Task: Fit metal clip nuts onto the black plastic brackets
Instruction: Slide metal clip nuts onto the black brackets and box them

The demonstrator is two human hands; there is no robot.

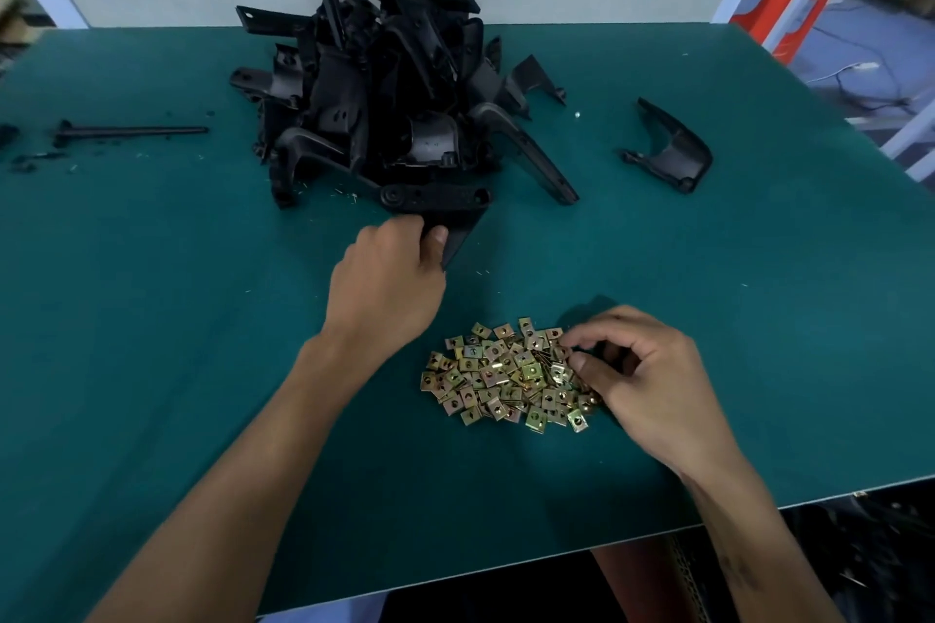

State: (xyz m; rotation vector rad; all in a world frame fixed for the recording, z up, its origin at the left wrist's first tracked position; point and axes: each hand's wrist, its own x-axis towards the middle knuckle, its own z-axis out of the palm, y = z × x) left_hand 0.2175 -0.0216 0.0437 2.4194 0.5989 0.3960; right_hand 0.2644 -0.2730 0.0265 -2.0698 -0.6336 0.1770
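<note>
A heap of black plastic brackets [384, 81] is piled at the back middle of the green table [152, 319]. My left hand [389, 278] grips one black bracket [440, 207] at the heap's front edge, thumb and fingers curled round its lower flap. A pile of several brass-coloured metal clip nuts [506, 374] lies near the front of the table. My right hand [642, 379] rests at the pile's right side, its thumb and forefinger pinching a clip nut [565, 352] at the pile's upper right.
A single black bracket [673, 152] lies apart at the right. A long black rod [126, 132] and small black scraps lie at the far left. The table's front edge runs close below my right wrist. White frames and an orange object [784, 0] stand beyond the right edge.
</note>
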